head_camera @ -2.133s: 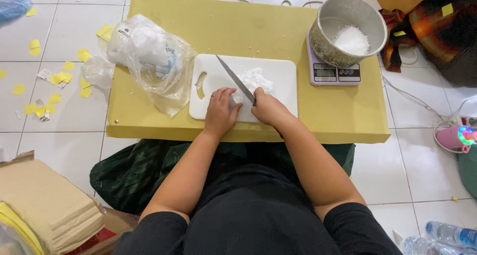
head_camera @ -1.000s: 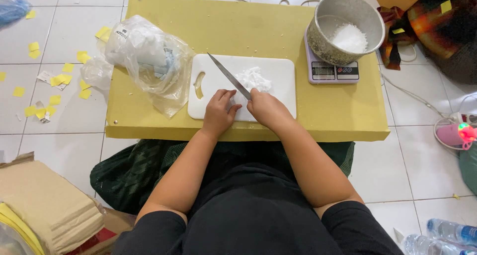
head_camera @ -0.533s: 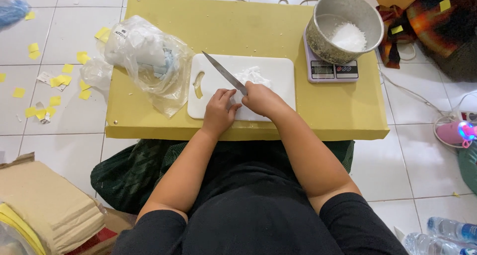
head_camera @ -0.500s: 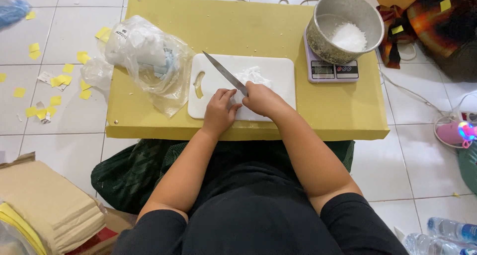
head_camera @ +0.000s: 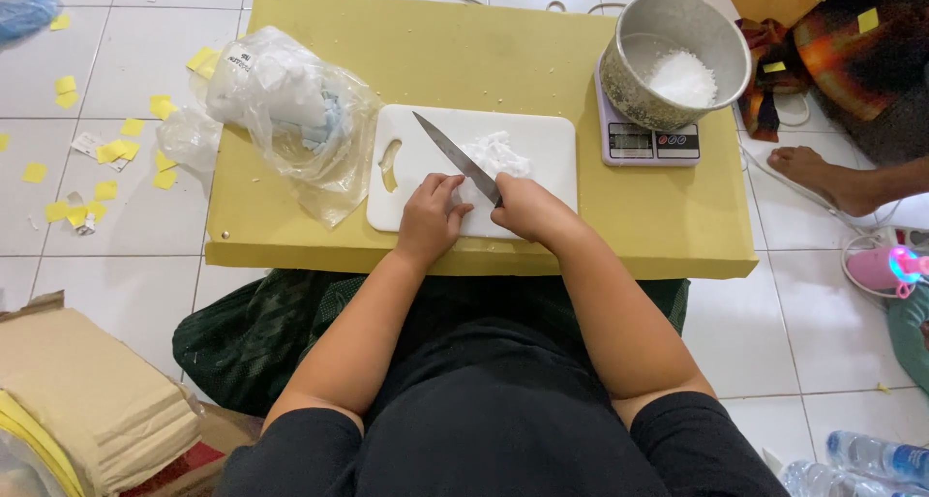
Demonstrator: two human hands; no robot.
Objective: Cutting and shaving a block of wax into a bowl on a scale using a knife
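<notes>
The right hand (head_camera: 527, 210) has its fingers wrapped tight around the handle of a slim steel knife (head_camera: 455, 155), whose pointed blade angles to the far left across a smooth white plastic cutting board (head_camera: 542, 134). The left hand (head_camera: 431, 216) lies on the board's near edge, fingers together and pressed flat. A heap of soft white shreds (head_camera: 495, 152) sits mid-board, just right of the blade. The board lies on a matte yellow table (head_camera: 464, 52). To the left slumps a crinkled clear plastic bag (head_camera: 290, 110); far right, a dull round metal pot (head_camera: 677, 57) holding white powder stands on a small rectangular kitchen scale (head_camera: 648, 144).
</notes>
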